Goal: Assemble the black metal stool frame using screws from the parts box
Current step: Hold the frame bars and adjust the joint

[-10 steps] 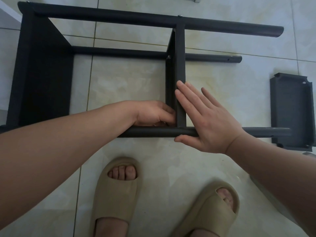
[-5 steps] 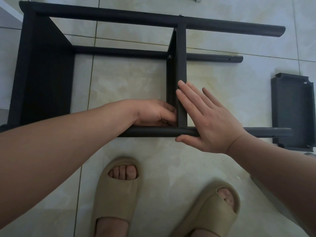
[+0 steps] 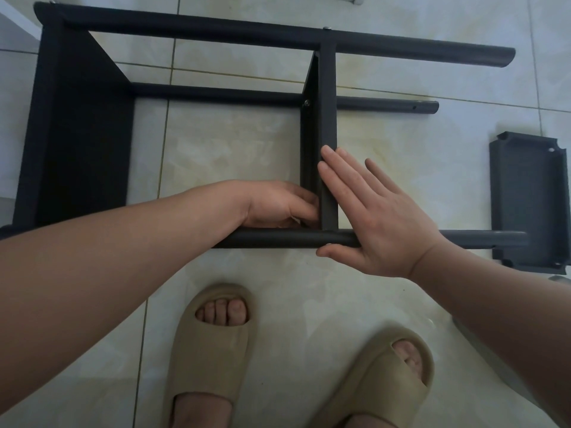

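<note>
The stool frame (image 3: 80, 125) lies on its side on the floor (image 3: 231, 156), mostly built. The crossbar (image 3: 328, 118) already shows a screw (image 3: 306, 102) at a far joint. The near joint looks like the one in hand, and a loose panel (image 3: 530, 200) lies unfitted to the right. The left hand (image 3: 278, 205) curls into that corner; whether its grip holds a screw I cannot tell. The right hand (image 3: 380, 217) presses flat, fingers straight. Since the earlier frames, neither hand has visibly moved.
</note>
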### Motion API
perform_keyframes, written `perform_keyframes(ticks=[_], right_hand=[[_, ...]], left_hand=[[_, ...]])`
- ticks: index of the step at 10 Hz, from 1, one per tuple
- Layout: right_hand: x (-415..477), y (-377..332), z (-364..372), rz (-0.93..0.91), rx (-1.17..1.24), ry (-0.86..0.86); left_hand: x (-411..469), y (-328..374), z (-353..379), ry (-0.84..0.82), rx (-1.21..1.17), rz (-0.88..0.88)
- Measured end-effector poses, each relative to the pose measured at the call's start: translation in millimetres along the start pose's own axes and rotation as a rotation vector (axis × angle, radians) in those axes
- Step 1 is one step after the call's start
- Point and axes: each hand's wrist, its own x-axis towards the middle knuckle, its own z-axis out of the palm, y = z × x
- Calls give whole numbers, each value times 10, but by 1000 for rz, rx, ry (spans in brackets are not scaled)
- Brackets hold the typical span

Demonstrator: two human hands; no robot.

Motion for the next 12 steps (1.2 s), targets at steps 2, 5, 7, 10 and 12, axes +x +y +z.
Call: perform_keyframes(ticks=[2,5,7,10,12], right_hand=[[4,-2,-5,1,-5,-4],[-2,2,2,1,-6,1],[-5,3,0,2,-1,4],[-4,2,1,1,-1,1],[-2,2,-4,-2,-7,5]], left_hand=[[5,17,-25,14,17,2],[13,13,-13,31,134,-3],[31,-6,-20,40,49,-1],[31,5,-46,-58,-59,-22],[43,-19,-29,58,81,-2]])
